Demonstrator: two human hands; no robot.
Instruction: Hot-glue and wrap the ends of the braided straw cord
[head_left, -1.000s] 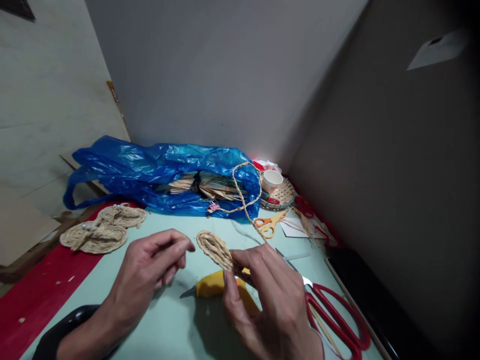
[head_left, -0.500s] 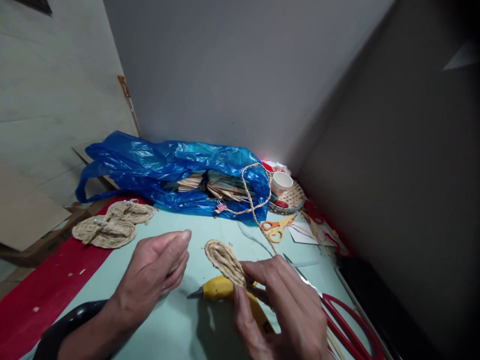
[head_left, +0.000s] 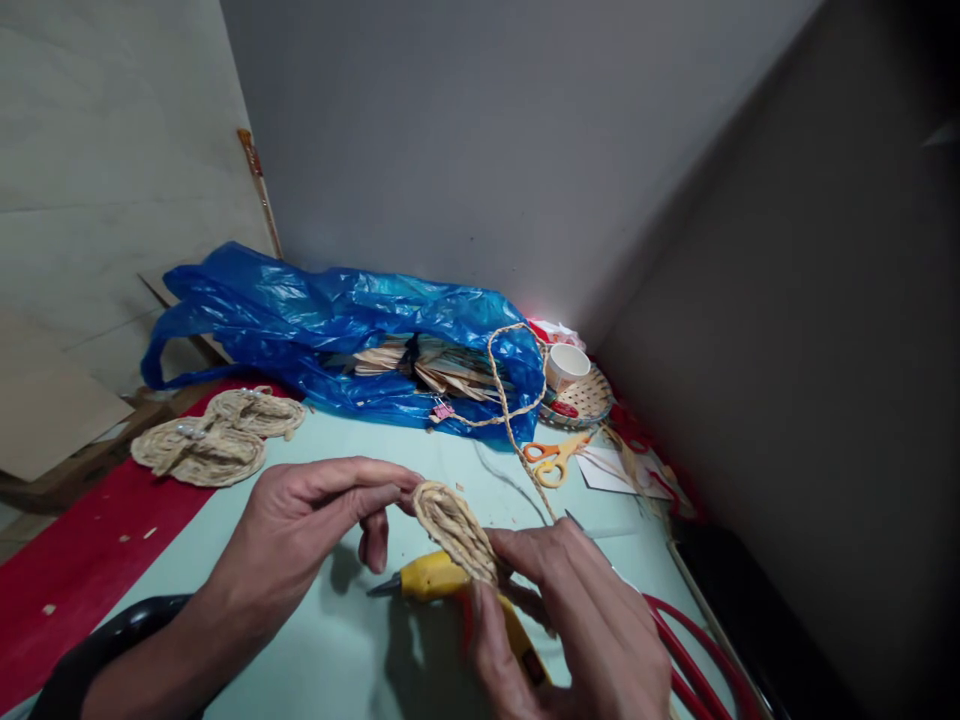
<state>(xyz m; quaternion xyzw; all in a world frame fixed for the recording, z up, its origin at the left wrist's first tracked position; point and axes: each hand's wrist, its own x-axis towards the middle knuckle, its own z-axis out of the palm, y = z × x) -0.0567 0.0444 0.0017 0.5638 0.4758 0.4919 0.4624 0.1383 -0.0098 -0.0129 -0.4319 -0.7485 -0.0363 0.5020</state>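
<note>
My right hand [head_left: 577,610] pinches the lower end of a small oval coil of braided straw cord [head_left: 454,530] between thumb and fingers. At the coil's upper left end, my left hand [head_left: 322,520] has its thumb and index fingertips closed together against the edge, the other fingers curled below. Under the coil lies a yellow glue gun [head_left: 431,577] with a grey nozzle pointing left, partly hidden by the right hand. A braided cord [head_left: 517,440] loops from the blue bag down toward my right hand.
A blue plastic bag [head_left: 337,310] holding dried strips lies along the back. Two finished-looking braided pieces [head_left: 202,452] sit at left on red cloth. Orange-handled scissors [head_left: 555,460], a paper cup [head_left: 568,365] in a woven basket [head_left: 592,395] and red-handled shears [head_left: 694,650] are on the right.
My left hand has moved from a loose fist beside the coil to touching its upper end, fingers now stretched toward it. My right hand still holds the coil.
</note>
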